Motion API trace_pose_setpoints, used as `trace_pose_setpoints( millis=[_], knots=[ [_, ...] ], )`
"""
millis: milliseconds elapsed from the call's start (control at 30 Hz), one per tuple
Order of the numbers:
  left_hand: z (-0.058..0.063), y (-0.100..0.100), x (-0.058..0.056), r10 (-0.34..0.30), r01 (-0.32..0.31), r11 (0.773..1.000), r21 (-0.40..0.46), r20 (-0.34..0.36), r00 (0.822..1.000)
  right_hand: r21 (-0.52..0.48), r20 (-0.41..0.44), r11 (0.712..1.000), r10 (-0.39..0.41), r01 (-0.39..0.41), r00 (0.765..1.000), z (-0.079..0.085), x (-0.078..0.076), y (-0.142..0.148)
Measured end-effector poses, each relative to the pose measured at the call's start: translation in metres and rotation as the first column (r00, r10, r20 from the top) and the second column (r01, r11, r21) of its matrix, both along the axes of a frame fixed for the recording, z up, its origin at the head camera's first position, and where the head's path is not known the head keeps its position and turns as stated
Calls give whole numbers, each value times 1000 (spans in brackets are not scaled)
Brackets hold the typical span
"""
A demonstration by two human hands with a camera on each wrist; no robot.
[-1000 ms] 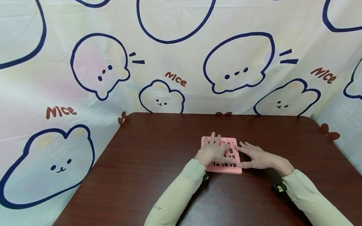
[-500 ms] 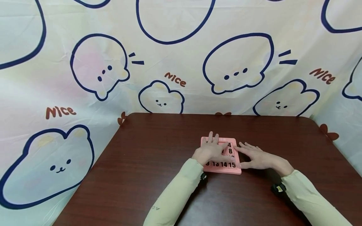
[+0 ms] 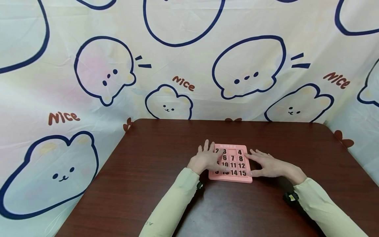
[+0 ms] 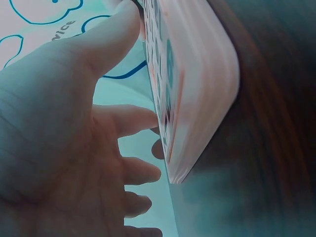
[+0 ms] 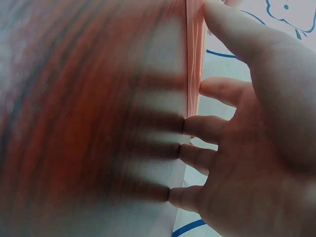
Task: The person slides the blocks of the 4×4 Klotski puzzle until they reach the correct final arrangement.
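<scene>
A pink number slide puzzle (image 3: 233, 165) lies flat on the table, its black-numbered tiles facing up and a gap in the top row between 3 and 4. Over its left side is my left hand (image 3: 204, 160), fingers spread and thumb stretched across the lower tiles, hiding some numbers. In the left wrist view, the puzzle's thick edge (image 4: 210, 94) stands beside these loosely extended fingers. My right hand (image 3: 270, 165) rests at the right edge, thumb and index finger against the frame. The right wrist view shows that hand's fingertips (image 5: 178, 195) down on the table.
Dark brown wooden table (image 3: 157, 171) surrounds the puzzle. A pale cloth backdrop (image 3: 201, 65) with blue-outlined cartoon bears hangs behind it and along the sides. Each wrist carries a small black device, such as the right wrist device (image 3: 290, 197).
My left hand has slid left off the middle of the puzzle, uncovering more tiles and the gap in the top row. The right hand has stayed at the right edge.
</scene>
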State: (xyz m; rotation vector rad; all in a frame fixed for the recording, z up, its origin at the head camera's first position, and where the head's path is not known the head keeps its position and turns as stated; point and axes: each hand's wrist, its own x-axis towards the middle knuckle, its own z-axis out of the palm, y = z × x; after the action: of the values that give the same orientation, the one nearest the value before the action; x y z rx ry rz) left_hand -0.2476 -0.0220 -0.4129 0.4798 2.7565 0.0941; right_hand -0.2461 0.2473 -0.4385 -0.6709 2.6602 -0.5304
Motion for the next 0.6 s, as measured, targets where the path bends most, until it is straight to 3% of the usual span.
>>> trace_pose_setpoints(
  millis=[600],
  knots=[
    [-3, 16, -2, -47, 47, 999, -7, -19, 999, -3, -8, 1000, 7, -7, 1000, -1, 0, 1]
  ],
)
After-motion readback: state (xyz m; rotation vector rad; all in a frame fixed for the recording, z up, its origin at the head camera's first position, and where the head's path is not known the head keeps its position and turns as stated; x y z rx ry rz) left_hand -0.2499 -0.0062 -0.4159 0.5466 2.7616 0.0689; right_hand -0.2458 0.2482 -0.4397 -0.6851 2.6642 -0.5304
